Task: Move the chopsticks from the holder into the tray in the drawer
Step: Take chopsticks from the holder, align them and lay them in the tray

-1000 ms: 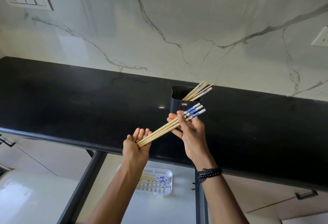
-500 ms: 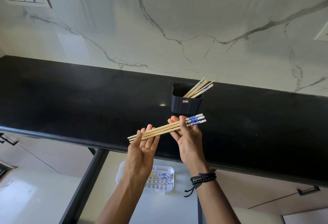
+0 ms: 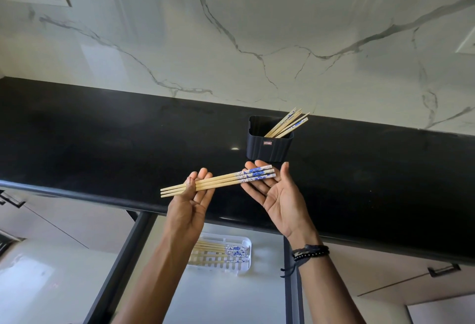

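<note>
Wooden chopsticks (image 3: 223,181) lie level, pinched by the thumb of the left hand (image 3: 189,208) and resting on the flat-open right hand (image 3: 277,195), parallel to the tray (image 3: 245,242) below in the drawer (image 3: 231,298).

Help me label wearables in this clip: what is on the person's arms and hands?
No sleeves or gloves. The right hand has stacked black bead-and-cord bracelets at its wrist, loose cord ends dangling. The left hand and wrist wear nothing.
</note>
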